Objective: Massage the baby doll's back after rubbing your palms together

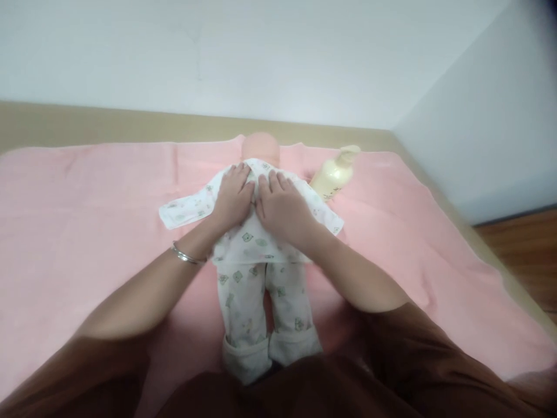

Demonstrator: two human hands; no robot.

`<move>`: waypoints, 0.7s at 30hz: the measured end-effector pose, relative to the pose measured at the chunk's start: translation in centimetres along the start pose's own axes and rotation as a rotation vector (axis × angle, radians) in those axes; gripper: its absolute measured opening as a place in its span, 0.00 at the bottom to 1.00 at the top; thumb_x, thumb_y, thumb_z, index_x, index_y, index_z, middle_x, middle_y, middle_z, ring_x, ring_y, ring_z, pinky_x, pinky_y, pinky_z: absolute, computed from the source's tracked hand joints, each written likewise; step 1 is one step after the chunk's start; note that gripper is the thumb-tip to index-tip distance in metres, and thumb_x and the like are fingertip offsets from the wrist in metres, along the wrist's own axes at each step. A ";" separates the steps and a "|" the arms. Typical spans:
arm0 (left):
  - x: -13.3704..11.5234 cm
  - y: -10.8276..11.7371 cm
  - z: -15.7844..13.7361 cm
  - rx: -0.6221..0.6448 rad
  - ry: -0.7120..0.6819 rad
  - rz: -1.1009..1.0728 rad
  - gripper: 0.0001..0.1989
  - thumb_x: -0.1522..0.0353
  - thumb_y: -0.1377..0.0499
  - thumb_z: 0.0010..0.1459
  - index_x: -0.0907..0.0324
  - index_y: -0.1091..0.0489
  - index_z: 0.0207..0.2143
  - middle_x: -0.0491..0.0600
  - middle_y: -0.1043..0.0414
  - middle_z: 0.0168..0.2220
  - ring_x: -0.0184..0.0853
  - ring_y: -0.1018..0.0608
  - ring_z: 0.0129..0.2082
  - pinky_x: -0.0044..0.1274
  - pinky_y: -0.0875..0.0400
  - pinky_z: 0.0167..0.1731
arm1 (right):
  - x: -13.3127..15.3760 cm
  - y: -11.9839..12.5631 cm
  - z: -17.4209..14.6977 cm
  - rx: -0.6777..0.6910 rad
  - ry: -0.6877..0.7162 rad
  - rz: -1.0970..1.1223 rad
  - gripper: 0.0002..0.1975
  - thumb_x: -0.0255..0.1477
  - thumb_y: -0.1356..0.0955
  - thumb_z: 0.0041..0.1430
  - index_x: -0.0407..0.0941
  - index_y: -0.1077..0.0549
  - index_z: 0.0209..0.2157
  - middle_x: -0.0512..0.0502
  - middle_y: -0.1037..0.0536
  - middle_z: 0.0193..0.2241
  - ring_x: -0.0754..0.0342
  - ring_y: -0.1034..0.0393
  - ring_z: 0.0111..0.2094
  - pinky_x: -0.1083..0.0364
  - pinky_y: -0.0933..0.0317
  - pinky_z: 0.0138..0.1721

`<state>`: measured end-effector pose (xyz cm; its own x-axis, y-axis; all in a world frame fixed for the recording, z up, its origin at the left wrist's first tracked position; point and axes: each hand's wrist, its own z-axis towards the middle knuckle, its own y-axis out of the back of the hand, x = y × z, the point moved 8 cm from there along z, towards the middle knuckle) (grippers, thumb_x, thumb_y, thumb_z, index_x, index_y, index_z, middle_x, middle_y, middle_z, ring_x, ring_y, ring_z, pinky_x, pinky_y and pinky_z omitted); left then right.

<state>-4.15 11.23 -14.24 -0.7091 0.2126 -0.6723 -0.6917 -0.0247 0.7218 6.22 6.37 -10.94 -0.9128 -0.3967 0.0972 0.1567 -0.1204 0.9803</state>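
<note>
A baby doll [260, 146] lies in the middle with its head at the far end. It wears a white printed long-sleeved top [261, 244] and matching trousers [242, 302] with turned-up cuffs. My left hand [234, 194] rests flat on the left of the top's upper part, fingers stretched out. On the right side of the same part, my right hand [281, 203] lies flat, its fingers pointing away from me. The two hands are close together over the doll's trunk. Both sleeves spread out sideways. Part of the top is hidden under my hands.
A cream pump bottle [335, 174] leans or lies beside the right sleeve. Everything rests on a pink blanket [87, 232] over a beige surface [130, 123]. White walls [278, 64] stand behind and to the right, and a wooden floor [522, 249] shows at the right.
</note>
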 end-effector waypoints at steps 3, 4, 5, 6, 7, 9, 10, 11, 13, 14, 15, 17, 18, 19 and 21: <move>0.4 0.0 0.2 -0.074 -0.046 0.017 0.29 0.63 0.58 0.67 0.64 0.40 0.66 0.56 0.45 0.71 0.44 0.44 0.73 0.41 0.55 0.75 | 0.6 0.1 -0.1 0.028 -0.013 0.055 0.29 0.30 0.45 0.71 0.27 0.43 0.67 0.21 0.42 0.68 0.31 0.49 0.71 0.38 0.52 0.71; 0.4 -0.1 -0.1 -0.089 -0.051 0.029 0.29 0.63 0.58 0.67 0.65 0.40 0.66 0.57 0.45 0.71 0.44 0.44 0.73 0.41 0.55 0.75 | 0.4 0.0 0.2 0.029 -0.025 0.097 0.29 0.30 0.45 0.71 0.28 0.42 0.67 0.22 0.42 0.68 0.32 0.50 0.71 0.39 0.52 0.72; 0.2 -0.2 -0.4 -0.098 -0.046 0.045 0.29 0.63 0.59 0.68 0.66 0.41 0.66 0.59 0.46 0.71 0.45 0.45 0.73 0.42 0.55 0.74 | -0.1 -0.2 0.6 0.021 -0.041 0.143 0.28 0.29 0.45 0.71 0.29 0.42 0.67 0.24 0.42 0.68 0.34 0.50 0.72 0.40 0.53 0.72; 0.0 -0.3 -0.8 -0.101 -0.038 0.063 0.29 0.63 0.59 0.69 0.67 0.42 0.67 0.60 0.46 0.71 0.47 0.46 0.74 0.44 0.55 0.74 | -0.6 -0.4 1.1 0.005 -0.059 0.189 0.28 0.29 0.45 0.71 0.30 0.41 0.67 0.25 0.41 0.69 0.35 0.51 0.72 0.39 0.53 0.72; -0.4 -0.3 -1.2 -0.102 -0.034 0.082 0.29 0.63 0.60 0.69 0.67 0.42 0.67 0.61 0.47 0.72 0.48 0.46 0.74 0.45 0.54 0.73 | -1.3 -0.7 1.7 -0.018 -0.077 0.231 0.27 0.28 0.45 0.70 0.31 0.40 0.66 0.27 0.41 0.69 0.36 0.51 0.72 0.39 0.53 0.72; -1.4 -0.4 -2.0 -0.100 -0.052 0.113 0.29 0.64 0.60 0.70 0.67 0.43 0.67 0.61 0.46 0.71 0.49 0.47 0.74 0.47 0.52 0.72 | -2.6 -1.3 2.6 -0.075 -0.094 0.304 0.26 0.28 0.45 0.69 0.34 0.38 0.64 0.30 0.39 0.68 0.38 0.50 0.72 0.37 0.53 0.72; -1.9 -0.4 -2.3 -0.096 -0.065 0.124 0.28 0.64 0.60 0.70 0.66 0.43 0.67 0.61 0.46 0.71 0.49 0.47 0.74 0.47 0.52 0.72 | -3.0 -1.5 2.9 -0.103 -0.090 0.336 0.25 0.28 0.44 0.69 0.35 0.36 0.63 0.32 0.38 0.68 0.39 0.50 0.71 0.37 0.53 0.71; -2.4 -0.3 -2.6 -0.094 -0.075 0.132 0.28 0.64 0.60 0.70 0.65 0.43 0.67 0.60 0.46 0.71 0.49 0.47 0.74 0.47 0.52 0.72 | -3.4 -1.7 3.2 -0.128 -0.082 0.362 0.24 0.29 0.44 0.68 0.37 0.35 0.61 0.33 0.37 0.67 0.39 0.49 0.71 0.36 0.52 0.71; -2.9 -0.3 -3.0 -0.084 -0.082 0.139 0.28 0.64 0.60 0.70 0.65 0.42 0.67 0.60 0.46 0.71 0.49 0.47 0.74 0.47 0.53 0.73 | -3.8 -1.9 3.4 -0.156 -0.065 0.388 0.23 0.30 0.45 0.68 0.39 0.33 0.59 0.35 0.35 0.66 0.40 0.49 0.71 0.36 0.51 0.70; -3.0 -0.3 -2.9 -0.077 -0.084 0.135 0.28 0.64 0.60 0.70 0.65 0.42 0.67 0.60 0.46 0.72 0.49 0.47 0.74 0.47 0.53 0.73 | -3.9 -1.9 3.4 -0.157 -0.062 0.385 0.23 0.31 0.45 0.68 0.39 0.33 0.59 0.35 0.35 0.66 0.40 0.49 0.71 0.36 0.51 0.70; -2.9 -0.3 -2.8 -0.069 -0.086 0.127 0.28 0.65 0.59 0.69 0.65 0.42 0.67 0.59 0.47 0.72 0.49 0.47 0.74 0.47 0.53 0.73 | -3.9 -2.0 3.3 -0.149 -0.063 0.374 0.24 0.31 0.45 0.68 0.38 0.33 0.59 0.35 0.35 0.66 0.40 0.49 0.71 0.37 0.51 0.70; -2.4 -0.3 -2.3 -0.056 -0.087 0.095 0.28 0.66 0.58 0.68 0.65 0.42 0.67 0.59 0.47 0.72 0.49 0.47 0.74 0.47 0.53 0.72 | -3.8 -2.0 3.3 -0.128 -0.071 0.341 0.26 0.31 0.46 0.68 0.35 0.35 0.61 0.32 0.36 0.67 0.40 0.49 0.71 0.37 0.52 0.71; -1.9 -0.4 -2.0 -0.053 -0.084 0.074 0.28 0.66 0.57 0.68 0.65 0.42 0.67 0.59 0.47 0.72 0.49 0.47 0.74 0.47 0.53 0.73 | -3.7 -1.9 3.3 -0.121 -0.076 0.324 0.27 0.30 0.46 0.68 0.34 0.36 0.62 0.31 0.37 0.67 0.40 0.49 0.71 0.38 0.53 0.71; -1.4 -0.4 -1.6 -0.056 -0.076 0.051 0.28 0.65 0.56 0.67 0.64 0.42 0.67 0.58 0.46 0.72 0.49 0.47 0.74 0.47 0.54 0.73 | -3.6 -1.9 3.3 -0.118 -0.080 0.308 0.27 0.30 0.46 0.68 0.33 0.37 0.63 0.31 0.38 0.68 0.39 0.50 0.71 0.38 0.53 0.72; -0.3 -0.4 -1.0 -0.071 -0.058 0.000 0.28 0.64 0.54 0.66 0.62 0.41 0.67 0.56 0.46 0.72 0.47 0.48 0.74 0.45 0.55 0.74 | -3.4 -1.8 3.2 -0.123 -0.086 0.282 0.29 0.30 0.46 0.68 0.32 0.39 0.65 0.30 0.40 0.69 0.39 0.51 0.72 0.38 0.54 0.72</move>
<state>-3.85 10.25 -14.49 -0.7011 0.2688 -0.6604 -0.7014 -0.0935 0.7066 7.86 10.91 -12.49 -0.8545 -0.3526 0.3814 0.4478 -0.1280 0.8849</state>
